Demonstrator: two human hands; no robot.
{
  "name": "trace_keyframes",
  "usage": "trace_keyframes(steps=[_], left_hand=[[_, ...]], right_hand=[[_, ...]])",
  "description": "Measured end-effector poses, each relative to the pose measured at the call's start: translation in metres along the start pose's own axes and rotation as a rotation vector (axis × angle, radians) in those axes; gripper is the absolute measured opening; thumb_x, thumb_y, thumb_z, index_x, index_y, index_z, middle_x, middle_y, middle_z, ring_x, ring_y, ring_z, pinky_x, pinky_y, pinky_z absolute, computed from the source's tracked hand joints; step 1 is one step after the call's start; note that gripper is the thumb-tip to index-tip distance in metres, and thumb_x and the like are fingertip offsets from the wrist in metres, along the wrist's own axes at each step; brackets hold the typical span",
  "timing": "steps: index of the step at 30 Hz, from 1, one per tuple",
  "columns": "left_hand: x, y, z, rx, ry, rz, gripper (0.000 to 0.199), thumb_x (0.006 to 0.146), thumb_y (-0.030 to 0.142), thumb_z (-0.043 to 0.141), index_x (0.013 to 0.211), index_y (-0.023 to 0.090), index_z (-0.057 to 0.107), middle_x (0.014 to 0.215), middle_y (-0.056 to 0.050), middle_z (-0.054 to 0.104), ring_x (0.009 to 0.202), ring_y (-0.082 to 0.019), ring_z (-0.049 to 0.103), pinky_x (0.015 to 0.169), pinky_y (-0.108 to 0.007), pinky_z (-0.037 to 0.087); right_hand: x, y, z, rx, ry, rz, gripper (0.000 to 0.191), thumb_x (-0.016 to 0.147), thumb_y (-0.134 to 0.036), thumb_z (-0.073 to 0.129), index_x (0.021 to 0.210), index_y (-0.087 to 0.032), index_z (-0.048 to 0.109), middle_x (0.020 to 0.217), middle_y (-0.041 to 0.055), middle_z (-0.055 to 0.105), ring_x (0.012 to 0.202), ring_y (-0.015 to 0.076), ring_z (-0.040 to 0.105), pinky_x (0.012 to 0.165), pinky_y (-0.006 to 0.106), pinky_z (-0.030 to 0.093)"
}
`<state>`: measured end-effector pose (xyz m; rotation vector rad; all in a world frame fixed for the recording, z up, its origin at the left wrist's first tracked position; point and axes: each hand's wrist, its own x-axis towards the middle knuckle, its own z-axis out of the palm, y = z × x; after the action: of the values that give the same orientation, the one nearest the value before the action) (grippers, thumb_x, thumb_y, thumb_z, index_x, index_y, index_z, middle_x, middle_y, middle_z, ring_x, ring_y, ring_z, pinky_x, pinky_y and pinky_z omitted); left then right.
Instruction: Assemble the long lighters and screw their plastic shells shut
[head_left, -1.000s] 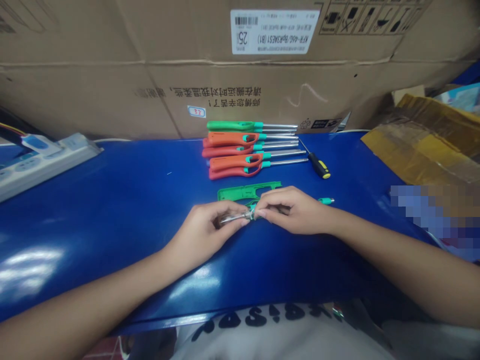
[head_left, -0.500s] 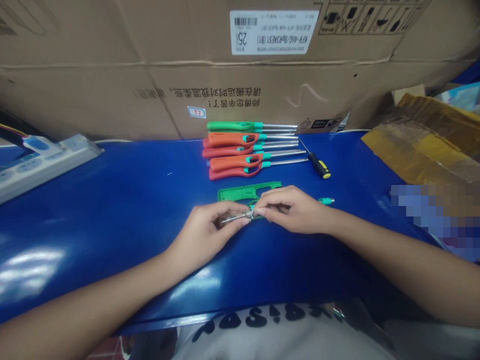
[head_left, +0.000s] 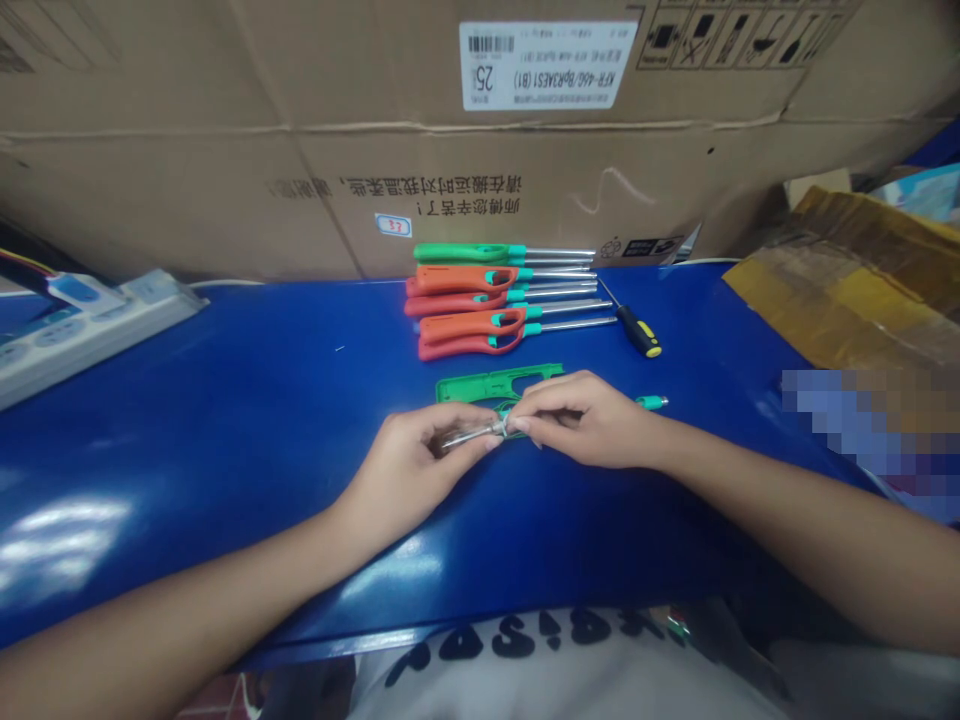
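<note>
My left hand is closed around a slim, clear, shiny fuel tank from a lighter, its end pointing right. At that end the fingertips of my right hand pinch a small part or thin wire that is too small to make out. Just behind my hands lies an open green lighter casing half. More green plastic shows under my fingers, mostly covered. Right of my right hand, a teal lighter piece with a metal tip sticks out, its other end hidden.
Several assembled lighters, red, orange and green, lie in a row further back. A black and yellow screwdriver rests beside their tips. A large cardboard box stands behind. On the left is a white power strip; brown-taped cardboard sits right.
Both hands stay almost in place. The fingertips have shifted very slightly at the end of the fuel tank.
</note>
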<state>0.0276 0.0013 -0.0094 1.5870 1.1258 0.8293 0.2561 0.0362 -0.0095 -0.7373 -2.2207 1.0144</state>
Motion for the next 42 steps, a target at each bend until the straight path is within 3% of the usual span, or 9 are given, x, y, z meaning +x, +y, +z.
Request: trace_keyframes(steps=[11, 17, 22, 30, 42], left_hand=[[-0.001, -0.001, 0.003, -0.008, 0.012, 0.006, 0.02, 0.086, 0.033, 0.076, 0.101, 0.02, 0.077, 0.101, -0.002, 0.081, 0.092, -0.02, 0.076, 0.086, -0.029, 0.062], [0.0, -0.005, -0.002, 0.045, 0.026, 0.024, 0.029, 0.085, 0.035, 0.076, 0.11, 0.021, 0.076, 0.105, -0.003, 0.08, 0.091, -0.02, 0.075, 0.084, -0.028, 0.061], [0.002, -0.008, -0.006, 0.116, -0.002, 0.013, 0.026, 0.086, 0.038, 0.075, 0.105, 0.02, 0.078, 0.094, -0.003, 0.081, 0.075, -0.019, 0.073, 0.064, -0.025, 0.057], [0.002, -0.006, -0.005, 0.136, 0.011, 0.072, 0.021, 0.089, 0.032, 0.073, 0.106, 0.022, 0.08, 0.093, -0.002, 0.081, 0.073, -0.015, 0.069, 0.057, -0.02, 0.051], [-0.001, -0.004, -0.003, 0.141, 0.043, 0.114, 0.018, 0.09, 0.03, 0.073, 0.105, 0.024, 0.081, 0.083, 0.002, 0.078, 0.055, -0.007, 0.057, 0.054, -0.017, 0.046]], right_hand=[[0.0, -0.001, 0.0, -0.008, -0.011, 0.018, 0.022, 0.097, -0.022, 0.058, 0.087, -0.014, 0.076, 0.068, 0.0012, 0.067, 0.059, 0.0089, 0.056, 0.055, 0.02, 0.042], [0.003, 0.0, -0.001, 0.139, 0.054, 0.229, 0.02, 0.09, -0.03, 0.065, 0.085, -0.013, 0.072, 0.066, 0.0005, 0.064, 0.055, 0.0079, 0.05, 0.05, 0.019, 0.039], [0.004, 0.001, -0.002, 0.274, 0.113, 0.346, 0.022, 0.085, -0.035, 0.07, 0.085, -0.013, 0.07, 0.066, 0.0, 0.063, 0.057, 0.0085, 0.053, 0.053, 0.021, 0.042], [0.003, 0.0, 0.002, 0.239, 0.131, 0.331, 0.019, 0.086, -0.032, 0.067, 0.086, -0.013, 0.07, 0.069, 0.0017, 0.065, 0.058, 0.0093, 0.055, 0.054, 0.021, 0.043], [0.002, -0.002, 0.005, 0.228, 0.155, 0.325, 0.021, 0.088, -0.033, 0.067, 0.083, -0.013, 0.069, 0.063, 0.0, 0.064, 0.048, 0.0062, 0.048, 0.045, 0.02, 0.036]])
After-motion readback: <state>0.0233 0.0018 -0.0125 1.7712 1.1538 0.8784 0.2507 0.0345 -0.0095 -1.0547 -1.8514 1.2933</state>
